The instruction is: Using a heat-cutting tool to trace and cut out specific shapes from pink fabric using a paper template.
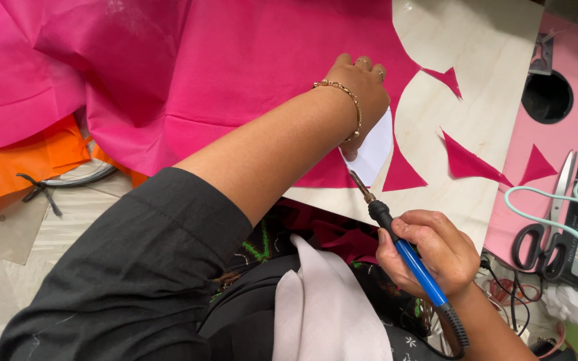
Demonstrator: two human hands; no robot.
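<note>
My left hand point(359, 87), with a gold bracelet at the wrist, presses flat on a white paper template point(376, 152) lying on pink fabric point(222, 67). The fabric is spread over a pale wooden board point(483, 60). My right hand point(433, 251) grips a blue-handled hot cutting tool point(403, 244) like a pen. Its metal tip touches the fabric at the template's lower edge. Cut pink scraps point(469, 164) lie on the bare board to the right.
A pink table point(570, 73) with a round hole sits under the board at the right. Black-handled scissors point(546, 227), a mint cord and a small black device lie on it. Orange fabric point(21, 164) lies on the floor at the left.
</note>
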